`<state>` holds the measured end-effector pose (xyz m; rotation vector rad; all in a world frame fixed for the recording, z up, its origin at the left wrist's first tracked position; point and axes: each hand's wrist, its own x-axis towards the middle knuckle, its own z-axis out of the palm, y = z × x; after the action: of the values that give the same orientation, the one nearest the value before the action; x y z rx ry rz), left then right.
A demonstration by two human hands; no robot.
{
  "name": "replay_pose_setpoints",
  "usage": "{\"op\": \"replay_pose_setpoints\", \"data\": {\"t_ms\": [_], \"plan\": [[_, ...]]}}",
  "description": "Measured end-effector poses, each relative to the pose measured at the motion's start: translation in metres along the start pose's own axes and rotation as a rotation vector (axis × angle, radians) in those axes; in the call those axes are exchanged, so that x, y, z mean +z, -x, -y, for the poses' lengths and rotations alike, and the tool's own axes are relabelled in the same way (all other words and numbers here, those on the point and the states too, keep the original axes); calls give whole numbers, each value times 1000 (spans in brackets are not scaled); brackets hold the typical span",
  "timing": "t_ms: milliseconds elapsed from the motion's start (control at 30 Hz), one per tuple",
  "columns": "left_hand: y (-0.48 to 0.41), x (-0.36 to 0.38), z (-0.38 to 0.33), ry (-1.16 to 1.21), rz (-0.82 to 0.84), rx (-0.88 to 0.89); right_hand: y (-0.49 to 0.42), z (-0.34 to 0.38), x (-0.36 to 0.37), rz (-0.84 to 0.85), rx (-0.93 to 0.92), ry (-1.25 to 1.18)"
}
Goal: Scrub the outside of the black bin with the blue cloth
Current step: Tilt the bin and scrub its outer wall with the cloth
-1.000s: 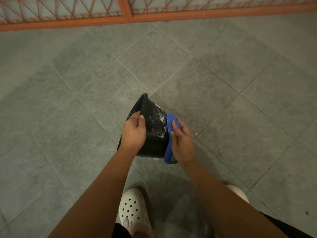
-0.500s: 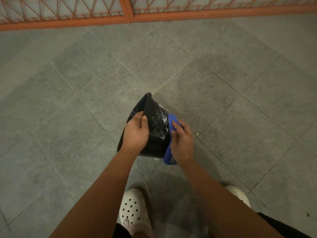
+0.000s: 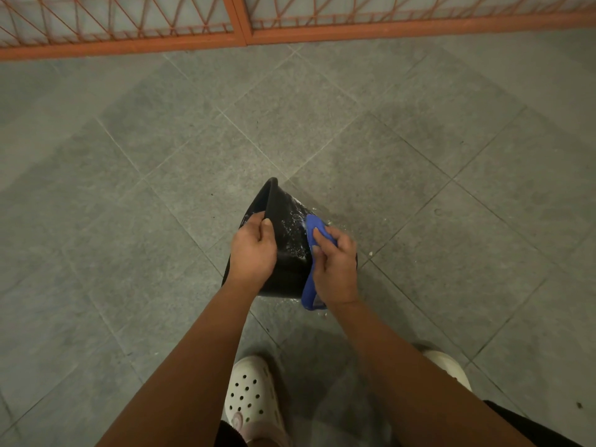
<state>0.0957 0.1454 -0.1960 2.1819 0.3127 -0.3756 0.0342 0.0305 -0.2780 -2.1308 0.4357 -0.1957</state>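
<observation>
Scrubbing mid-stroke: left hand [image 3: 254, 250] grips tilted black bin [image 3: 287, 240] rim, right hand [image 3: 335, 269] presses blue cloth [image 3: 311, 227] on sudsy wall; next probably rotate bin for unscrubbed side.

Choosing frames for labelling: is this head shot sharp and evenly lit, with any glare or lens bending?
Head view: dim, even, warm light, no glare; soft shadow on the floor tiles by the white clog; left hand, right hand, black bin and blue cloth sharp enough; orange railing looks straight, little bending shows.
</observation>
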Motion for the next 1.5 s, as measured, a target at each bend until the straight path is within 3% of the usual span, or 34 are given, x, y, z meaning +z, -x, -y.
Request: {"op": "replay_pose_setpoints", "data": {"t_ms": [200, 567, 767, 1000, 1267, 1433, 1500], "plan": [[-6, -3, 6, -31, -1, 3, 25, 3, -1, 19, -149, -33], [-3, -3, 5, -14, 7, -26, 3, -10, 0, -9, 3, -8], [-2, -1, 2, 11, 33, 12, 7, 14, 1, 15, -149, -43], [-2, -2, 2, 5, 6, -4, -11, -7, -3, 33, 15, -10], [1, 0, -3, -15, 60, 90, 5, 5, -2, 10, -153, 4], [2, 0, -1, -5, 26, 83, -14, -6, -1, 20, 39, 8], [1, -1, 0, -10, 23, 80, -5, -8, -1, -3, 20, 35]]}}
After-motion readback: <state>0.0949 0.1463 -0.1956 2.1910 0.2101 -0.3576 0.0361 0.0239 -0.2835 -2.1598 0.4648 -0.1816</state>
